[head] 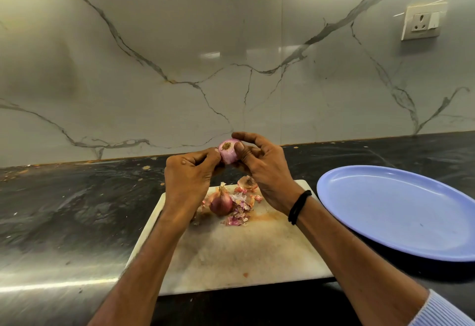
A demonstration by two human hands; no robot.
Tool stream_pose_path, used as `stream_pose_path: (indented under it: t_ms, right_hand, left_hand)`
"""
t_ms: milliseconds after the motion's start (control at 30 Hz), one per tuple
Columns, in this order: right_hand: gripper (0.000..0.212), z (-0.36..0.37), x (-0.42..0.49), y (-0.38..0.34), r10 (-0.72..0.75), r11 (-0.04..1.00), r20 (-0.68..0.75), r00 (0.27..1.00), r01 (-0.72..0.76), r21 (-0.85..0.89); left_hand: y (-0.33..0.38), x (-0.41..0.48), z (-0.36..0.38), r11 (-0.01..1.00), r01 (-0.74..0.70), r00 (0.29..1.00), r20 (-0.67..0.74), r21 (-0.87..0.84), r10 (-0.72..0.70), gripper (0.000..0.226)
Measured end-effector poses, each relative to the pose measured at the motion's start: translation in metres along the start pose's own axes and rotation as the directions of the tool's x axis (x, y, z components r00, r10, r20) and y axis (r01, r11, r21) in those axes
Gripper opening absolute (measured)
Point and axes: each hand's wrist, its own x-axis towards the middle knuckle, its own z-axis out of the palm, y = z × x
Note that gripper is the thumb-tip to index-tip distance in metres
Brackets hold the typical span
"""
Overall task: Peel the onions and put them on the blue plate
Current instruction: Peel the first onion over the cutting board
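**Right hand** (262, 168): the fingers are curled round the pale pink, round peeled onion (227, 152). The thumb presses on its near face and the forefinger arches over its top. The onion is held in the air above the far edge of the board, with its root end (the brown tuft) turned toward the camera.

**Left hand** (190, 174): the fingers are curled tight. Thumb and forefinger tips meet in a narrow pinch against the left side of the same onion. Whether a strip of skin lies in that pinch cannot be told.

**White rectangular cutting board** (244, 256): it lies flat on the dark, glossy black countertop (77, 210) and is stained orange-brown near its middle. On its far half rests one red-brown unpeeled onion (221, 203), stem tip up. A pile of loose, papery pink onion skins (240, 210) touches it on the right.

**Round light-blue plate** (401, 210): it sits on the countertop just right of the board, partly cut off by the frame edge.

**Other items:** a black cord wristband (299, 207) circles the right wrist. A white wall socket (421, 22) is mounted on the grey-veined marble backsplash (231, 68).
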Motion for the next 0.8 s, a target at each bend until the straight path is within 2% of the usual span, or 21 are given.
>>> stream_pose_path:
  t_ms: [100, 233, 367, 533, 667, 800]
  right_hand:
    - [0.027, 0.0009, 0.0005, 0.0004, 0.004, 1.0, -0.01, 1.0, -0.003, 0.008]
    - [0.028, 0.0, 0.0015, -0.0002, 0.034, 0.996, -0.052, 0.998, -0.029, 0.087]
    - [0.027, 0.0014, 0.0012, -0.0004, 0.027, 0.994, -0.081, 0.996, -0.019, 0.105]
    - [0.028, 0.0038, 0.0006, -0.0006, -0.003, 0.997, -0.095, 0.995, 0.01, 0.075]
    - [0.028, 0.0027, 0.0007, -0.0015, -0.007, 0.998, -0.104, 0.995, 0.013, 0.066]
    - [0.027, 0.0034, 0.0004, -0.0022, -0.004, 0.998, -0.097, 0.995, 0.01, 0.06]
  left_hand:
    - [-0.0044, 0.0022, 0.0001, 0.998, 0.042, 0.999, 0.002, -0.043, -0.042, 0.033]
    - [-0.0005, 0.0018, 0.0029, 0.992, 0.077, 0.996, 0.05, -0.102, -0.072, 0.048]
    - [0.0001, 0.0003, 0.0053, 0.998, 0.054, 0.997, 0.053, -0.033, -0.052, 0.057]
    - [-0.0023, -0.0006, 0.0052, 0.993, 0.014, 0.999, 0.039, 0.114, -0.018, 0.044]
    - [-0.0064, 0.0016, 0.0049, 0.992, 0.014, 1.0, 0.024, 0.127, -0.017, 0.03]
    - [-0.0086, 0.0025, 0.0042, 0.992, 0.009, 1.0, 0.002, 0.127, -0.009, 0.028]
